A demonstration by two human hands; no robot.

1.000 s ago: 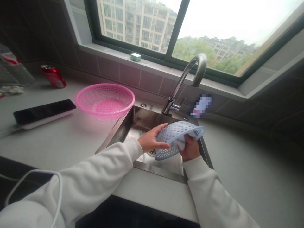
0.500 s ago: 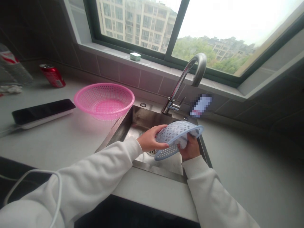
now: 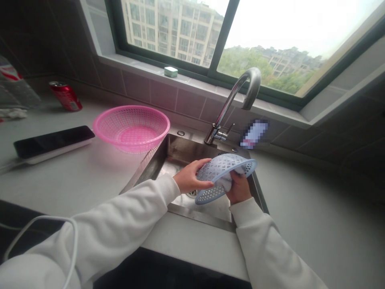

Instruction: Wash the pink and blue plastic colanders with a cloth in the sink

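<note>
Over the sink (image 3: 192,212), a light blue perforated plastic basket (image 3: 221,168) is held tilted, its opening turned toward my right side. My left hand (image 3: 192,176) grips the basket from its outer left side, thumb on the near side and fingers at the top. Inside the opening, my right hand (image 3: 240,188) is closed on a whitish cloth (image 3: 225,182) pressed against the inner wall. Its fingertips are partly hidden by the cloth and the basket's rim.
A curved metal faucet (image 3: 234,96) rises behind the sink. On the left counter are a pink basket (image 3: 132,148), a phone-like black device (image 3: 55,140), a red can (image 3: 66,96) and a clear bottle (image 3: 18,88). A small green-and-white box (image 3: 171,72) sits on the windowsill.
My right hand and the cloth have shifted slightly left, deeper into the blue basket. My left hand and the basket stay almost where they were.
</note>
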